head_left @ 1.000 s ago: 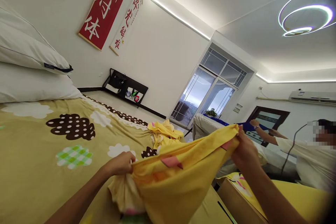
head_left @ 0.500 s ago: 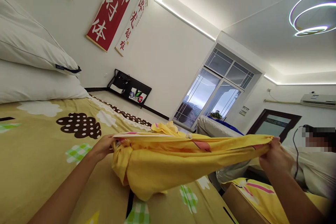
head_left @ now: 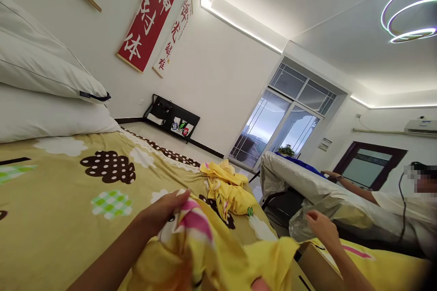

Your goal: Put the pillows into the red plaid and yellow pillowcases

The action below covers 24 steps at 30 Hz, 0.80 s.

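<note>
My left hand (head_left: 167, 213) is closed around a bunched part of a yellow printed cloth (head_left: 221, 245) with pink and white patches. The cloth hangs in loose folds below that hand and spreads toward the right, its lower part cut off by the frame. My right hand (head_left: 322, 228) is raised beyond the cloth's right end, apart from it, with fingers curled together and nothing visible in them. Under the cloth lies a tan bed sheet (head_left: 64, 191) with brown dotted, white and green checked shapes. A second bunched yellow heap (head_left: 235, 195) rests at the bed's far edge.
Two white pillows (head_left: 48, 116) are stacked at the left. Beyond the bed stand a low black rack (head_left: 174, 120) and a plastic-covered table (head_left: 307, 175). A co-worker's arm (head_left: 357, 188) reaches over that table. More yellow cloth (head_left: 392, 259) lies on a box at the lower right.
My right hand has let go of the cloth, which was stretched between both hands. The cloth has slackened and dropped. My left hand has moved right and down, still gripping it.
</note>
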### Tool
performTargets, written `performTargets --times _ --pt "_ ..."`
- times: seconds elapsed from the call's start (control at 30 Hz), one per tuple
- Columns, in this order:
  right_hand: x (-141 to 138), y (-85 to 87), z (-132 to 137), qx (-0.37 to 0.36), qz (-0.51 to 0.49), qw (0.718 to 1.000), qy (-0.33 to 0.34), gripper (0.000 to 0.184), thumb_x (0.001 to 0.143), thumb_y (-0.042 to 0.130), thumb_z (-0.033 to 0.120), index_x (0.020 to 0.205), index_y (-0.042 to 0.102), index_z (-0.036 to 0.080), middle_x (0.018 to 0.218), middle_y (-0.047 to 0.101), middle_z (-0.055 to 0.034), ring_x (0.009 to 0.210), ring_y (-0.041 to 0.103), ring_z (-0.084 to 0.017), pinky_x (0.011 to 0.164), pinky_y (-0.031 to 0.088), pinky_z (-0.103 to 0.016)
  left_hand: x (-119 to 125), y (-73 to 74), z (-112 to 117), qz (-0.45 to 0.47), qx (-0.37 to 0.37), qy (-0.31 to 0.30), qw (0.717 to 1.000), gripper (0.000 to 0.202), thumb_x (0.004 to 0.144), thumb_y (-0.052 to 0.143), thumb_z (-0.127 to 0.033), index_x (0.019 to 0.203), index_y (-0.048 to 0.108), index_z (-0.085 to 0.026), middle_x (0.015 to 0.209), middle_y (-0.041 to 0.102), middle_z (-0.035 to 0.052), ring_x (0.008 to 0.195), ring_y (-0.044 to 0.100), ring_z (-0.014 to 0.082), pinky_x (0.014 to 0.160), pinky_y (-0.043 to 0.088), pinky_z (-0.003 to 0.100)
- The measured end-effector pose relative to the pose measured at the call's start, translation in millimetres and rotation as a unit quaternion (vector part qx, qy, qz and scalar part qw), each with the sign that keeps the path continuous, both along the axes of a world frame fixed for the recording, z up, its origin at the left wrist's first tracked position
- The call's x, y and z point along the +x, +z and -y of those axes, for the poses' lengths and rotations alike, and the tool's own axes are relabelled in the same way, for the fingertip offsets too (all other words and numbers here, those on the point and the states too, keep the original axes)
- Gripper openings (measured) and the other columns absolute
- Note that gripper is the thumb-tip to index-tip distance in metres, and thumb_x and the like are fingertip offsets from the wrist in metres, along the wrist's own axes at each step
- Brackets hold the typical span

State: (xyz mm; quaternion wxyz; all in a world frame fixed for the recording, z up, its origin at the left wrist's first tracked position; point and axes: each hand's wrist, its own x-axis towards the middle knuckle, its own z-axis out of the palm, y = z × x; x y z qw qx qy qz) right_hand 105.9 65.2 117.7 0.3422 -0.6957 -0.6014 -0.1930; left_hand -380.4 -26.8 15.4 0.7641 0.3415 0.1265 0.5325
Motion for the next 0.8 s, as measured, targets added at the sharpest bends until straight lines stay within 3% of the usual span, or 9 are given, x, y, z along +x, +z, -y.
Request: performTargets --times 0.1,0.17,0.27,0.37,0.43,0.57,0.6,0.7,0.8 --pt "-62 -1.3 13 -0.031 -0.012 0.994 0.104 0.036 0.071 0.044 0.055 0.073 0.061 0.023 0.075 0.07 -0.0088 0.066 0.066 -0.024 0.066 0.052 -0.036 19 5.5 -5 0.037 -0.032 -0.05 0.998 0.032 0.077 0.07 -0.042 0.087 0.069 -0.011 0.074 0.072 0.0071 0.071 0.069 0.0198 0.07 0.054 0.027" --pt "-118 -2.0 43 -0.108 -0.011 0.953 0.282 0.042 0.082 0.041 0.054 0.092 0.062 0.019 0.082 0.07 -0.0089 0.07 0.066 -0.021 0.069 0.052 -0.033 25 8.1 -8 0.066 -0.05 -0.074 0.994 0.037 0.084 0.062 -0.039 0.106 0.065 -0.01 0.083 0.074 0.0097 0.083 0.07 0.0218 0.08 0.053 0.029" --pt "-198 -13.5 103 -0.109 0.056 0.902 0.414 0.034 0.09 0.045 0.042 0.115 0.056 0.021 0.096 0.07 -0.0071 0.081 0.065 -0.017 0.071 0.051 -0.029 26 8.6 -6 0.077 -0.061 -0.077 0.992 0.039 0.087 0.058 -0.036 0.115 0.061 -0.009 0.084 0.074 0.0103 0.077 0.071 0.0222 0.078 0.054 0.03" --pt "-246 -37.7 144 -0.04 0.131 0.847 0.513 0.018 0.089 0.052 0.032 0.103 0.058 0.023 0.088 0.069 -0.0054 0.079 0.064 -0.018 0.071 0.05 -0.028 24 9.9 3 0.059 -0.036 -0.076 0.995 0.045 0.084 0.061 -0.037 0.118 0.06 -0.008 0.085 0.074 0.0117 0.073 0.071 0.0248 0.078 0.054 0.035" --pt "-259 -53.5 150 -0.05 0.149 0.833 0.531 0.015 0.084 0.059 0.034 0.094 0.058 0.023 0.079 0.067 -0.004 0.07 0.062 -0.018 0.065 0.049 -0.028 25 12.9 10 0.057 -0.009 -0.078 0.995 0.051 0.081 0.063 -0.041 0.12 0.059 -0.009 0.092 0.074 0.0129 0.083 0.07 0.0285 0.085 0.053 0.039" --pt "-270 -62.5 132 -0.138 0.033 0.897 0.418 0.047 0.074 0.067 0.036 0.115 0.049 0.021 0.084 0.062 -0.0036 0.066 0.057 -0.018 0.057 0.044 -0.027 24 23.4 21 0.069 0.034 -0.067 0.995 0.058 0.075 0.065 -0.048 0.119 0.06 -0.011 0.098 0.072 0.0131 0.102 0.065 0.0333 0.094 0.048 0.043" --pt "-273 -60.0 126 -0.171 -0.007 0.899 0.403 0.05 0.072 0.068 0.035 0.116 0.048 0.02 0.082 0.06 -0.0019 0.065 0.054 -0.016 0.055 0.042 -0.025 22 26.8 22 0.07 0.042 -0.058 0.995 0.058 0.075 0.064 -0.05 0.118 0.06 -0.011 0.098 0.072 0.013 0.103 0.064 0.0337 0.095 0.048 0.043" --pt "-279 -47.5 115 -0.293 -0.067 0.858 0.417 0.025 0.073 0.066 0.038 0.084 0.056 0.018 0.063 0.047 0.0041 0.056 0.041 -0.011 0.05 0.031 -0.022 9 36.4 21 0.081 0.053 0.001 0.995 0.055 0.08 0.055 -0.054 0.117 0.061 -0.013 0.096 0.072 0.0114 0.107 0.062 0.0331 0.096 0.047 0.043" --pt "-278 -30.9 107 -0.255 -0.05 0.863 0.434 0.034 0.079 0.057 0.042 0.057 0.045 0.019 0.055 0.04 0.0039 0.054 0.035 -0.01 0.05 0.026 -0.023 -17 40.0 17 0.105 0.053 0.096 0.988 0.061 0.082 0.044 -0.063 0.119 0.06 -0.018 0.098 0.072 0.0089 0.11 0.061 0.0317 0.095 0.048 0.042"
